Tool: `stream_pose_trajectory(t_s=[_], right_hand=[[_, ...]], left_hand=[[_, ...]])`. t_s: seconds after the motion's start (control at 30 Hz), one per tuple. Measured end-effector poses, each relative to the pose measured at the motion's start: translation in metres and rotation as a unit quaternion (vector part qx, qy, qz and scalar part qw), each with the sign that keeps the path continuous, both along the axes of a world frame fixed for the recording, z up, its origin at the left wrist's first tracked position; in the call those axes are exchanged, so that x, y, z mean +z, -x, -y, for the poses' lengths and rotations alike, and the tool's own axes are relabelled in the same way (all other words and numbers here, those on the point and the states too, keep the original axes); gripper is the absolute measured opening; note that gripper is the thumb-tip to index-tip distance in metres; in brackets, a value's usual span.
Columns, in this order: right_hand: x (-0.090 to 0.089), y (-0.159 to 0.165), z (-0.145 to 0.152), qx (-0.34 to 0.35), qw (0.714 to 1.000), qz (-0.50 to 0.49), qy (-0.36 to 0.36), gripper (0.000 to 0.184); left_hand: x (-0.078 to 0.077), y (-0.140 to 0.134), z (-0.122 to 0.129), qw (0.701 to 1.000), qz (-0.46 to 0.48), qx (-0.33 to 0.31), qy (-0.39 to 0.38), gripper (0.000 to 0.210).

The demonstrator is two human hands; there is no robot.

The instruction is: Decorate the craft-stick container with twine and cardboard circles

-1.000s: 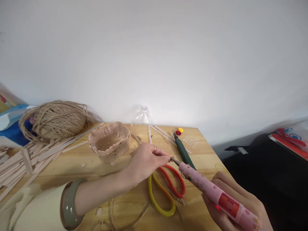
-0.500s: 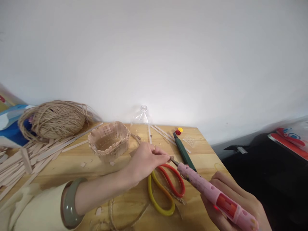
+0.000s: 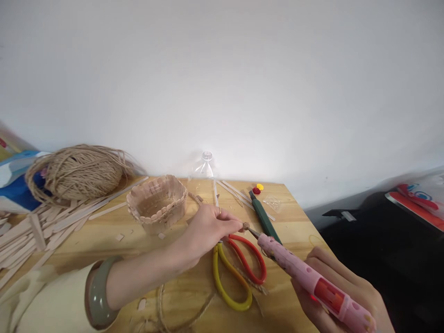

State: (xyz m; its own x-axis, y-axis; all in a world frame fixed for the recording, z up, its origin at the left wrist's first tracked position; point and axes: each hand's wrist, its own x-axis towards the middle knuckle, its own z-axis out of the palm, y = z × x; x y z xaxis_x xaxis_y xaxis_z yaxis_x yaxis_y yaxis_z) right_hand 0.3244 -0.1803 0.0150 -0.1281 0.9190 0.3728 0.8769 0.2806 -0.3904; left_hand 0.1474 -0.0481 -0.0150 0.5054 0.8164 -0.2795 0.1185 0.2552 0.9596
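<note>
Open air lies above the hands [image 3: 208,230]; scissors [image 3: 215,276], green tool [image 3: 264,218] and basket [image 3: 169,218] obstruct low passage.

No lettering, brand or number can be read, neither on the blue-and-white package [image 3: 14,189] at the left nor on the red packet [image 3: 415,210] at the far right (which bears a rounded blue-and-white mark [image 3: 422,194], too small and blurred to make out).

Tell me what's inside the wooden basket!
Shiny, see-through plastic seems to line the wooden basket. Its near wall covers the closest part of the inside, so I can't see what's there.
</note>
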Motion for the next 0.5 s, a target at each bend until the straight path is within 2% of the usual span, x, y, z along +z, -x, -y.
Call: stream_pose_trajectory(t_s=[0.23,0.5], right_hand=[[-0.0006,-0.0025,-0.0001,0.023,1.000,0.003,-0.009,0.014],[-0.0017,-0.0020,-0.0011,0.008,1.000,-0.015,-0.021,0.017]], left_hand=[[-0.0017,0.0002,-0.0011,1.000,-0.009,-0.004,-0.003,0.017],[0.0013,-0.0003,0.0015,1.000,-0.009,-0.025,-0.016,0.017]])
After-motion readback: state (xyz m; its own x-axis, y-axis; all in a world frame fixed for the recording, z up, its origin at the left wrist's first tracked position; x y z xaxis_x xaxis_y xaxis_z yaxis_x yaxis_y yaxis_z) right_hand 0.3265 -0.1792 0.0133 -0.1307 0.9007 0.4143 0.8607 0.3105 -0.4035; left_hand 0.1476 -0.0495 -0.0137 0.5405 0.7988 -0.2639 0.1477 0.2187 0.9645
